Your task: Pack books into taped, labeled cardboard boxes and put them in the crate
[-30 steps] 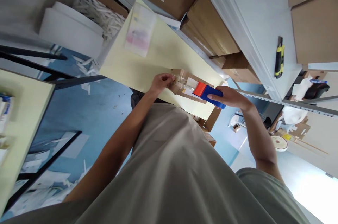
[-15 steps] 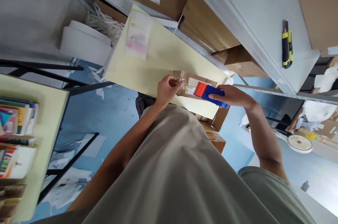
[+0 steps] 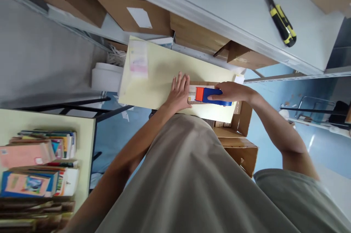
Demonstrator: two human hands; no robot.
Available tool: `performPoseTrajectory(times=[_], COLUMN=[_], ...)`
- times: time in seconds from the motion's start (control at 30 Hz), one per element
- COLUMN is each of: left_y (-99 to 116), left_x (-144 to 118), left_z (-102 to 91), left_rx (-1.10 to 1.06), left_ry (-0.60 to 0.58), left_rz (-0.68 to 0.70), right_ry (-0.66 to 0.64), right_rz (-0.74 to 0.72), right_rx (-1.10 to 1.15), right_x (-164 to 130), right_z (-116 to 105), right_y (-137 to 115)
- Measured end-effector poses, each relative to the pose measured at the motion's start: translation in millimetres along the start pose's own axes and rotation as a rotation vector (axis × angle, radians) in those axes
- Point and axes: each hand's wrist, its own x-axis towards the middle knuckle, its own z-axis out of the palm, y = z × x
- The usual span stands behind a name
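Head view: my left hand (image 3: 179, 94) lies flat, fingers spread wide, pinning the cardboard parcel (image 3: 204, 83) at frame centre on the pale bench (image 3: 153, 79). My right hand (image 3: 229, 92) has fingers wrapped round the blue tape dispenser (image 3: 212, 96) on top. I'd judge: keep pressure flat, drag the dispenser straight. Utility knife (image 3: 282, 22) upper right on the shelf.

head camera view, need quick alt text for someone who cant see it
The person's right hand grips a blue and red tape dispenser on a flat brown cardboard parcel, with the left hand pressed flat beside it on a pale yellow table. A yellow and black utility knife lies on a grey shelf.
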Motion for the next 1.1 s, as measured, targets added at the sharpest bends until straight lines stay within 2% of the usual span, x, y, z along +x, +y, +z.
performPoseTrajectory(times=[0.13,0.3,0.43,0.6,0.73,0.9,1.1], left_y=[-2.8,-10.5,-38.0,-66.7,-70.5,-72.3,-73.5], left_x=[2.9,-7.3,-27.6,-48.8,-50.4,-48.5,-48.3], left_z=[3.1,-8.9,-22.6,-32.9,-33.5,-32.8,-29.9], left_rx=[0.052,0.107,0.128,0.175,0.223,0.199,0.192], left_ry=[-0.061,-0.125,-0.101,-0.09,-0.102,-0.088,-0.083], left_rz=[-0.026,0.015,0.005,0.015,0.049,0.043,0.053], right_ry=[-0.031,-0.137,-0.132,-0.239,-0.234,-0.181,-0.042], right_rz=[-0.022,-0.055,0.056,0.142,0.206,0.242,0.313], right_rx=[0.002,0.098,0.114,0.097,0.003,-0.137,-0.306], right_x=[6.8,-2.8,-33.4,-56.7,-42.4,-11.7,11.1], right_z=[-2.7,-11.8,-24.8,-34.6,-28.9,-4.8,30.9], right_y=[11.2,37.6,73.0,99.2,99.8,93.9,60.5])
